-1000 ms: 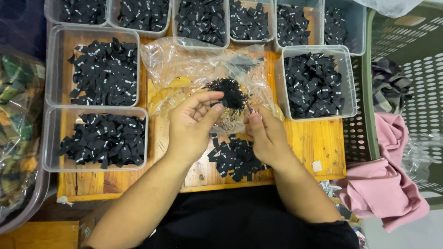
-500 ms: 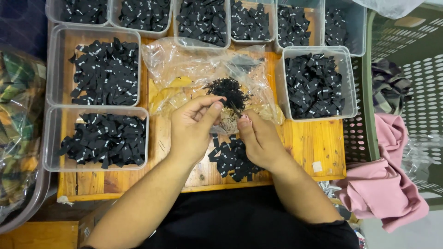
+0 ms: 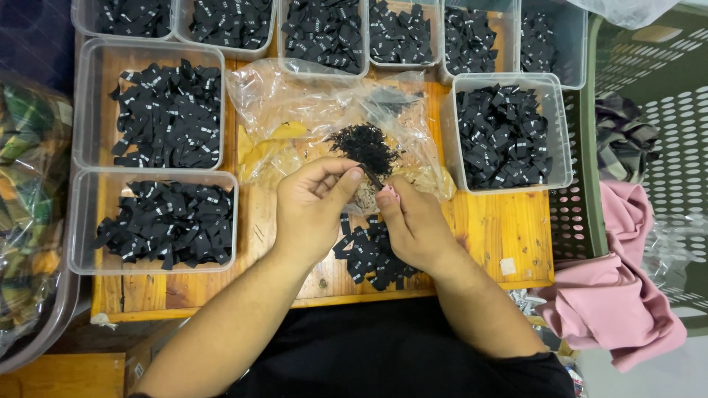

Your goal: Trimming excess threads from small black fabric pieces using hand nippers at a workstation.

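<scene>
My left hand [image 3: 313, 210] and my right hand [image 3: 413, 221] meet over the middle of a wooden table [image 3: 494, 228]. Between their fingertips they pinch one small black fabric label [image 3: 371, 177]. Just beyond the fingers a little heap of black thread scraps [image 3: 363, 144] lies on a crumpled clear plastic bag [image 3: 295, 110]. Under my wrists, near the table's front edge, lies a loose pile of black labels [image 3: 366, 254].
Clear plastic tubs of black labels ring the spot: two at the left [image 3: 151, 114] [image 3: 158, 221], one at the right [image 3: 505, 133], several along the back [image 3: 324, 29]. A green perforated basket [image 3: 656, 147] and a pink cloth [image 3: 619, 302] lie at the right, a bag of plaid fabric [image 3: 29, 206] at the left.
My right hand has moved left and up from the table to meet my left hand, and both now pinch the label near the thread heap.
</scene>
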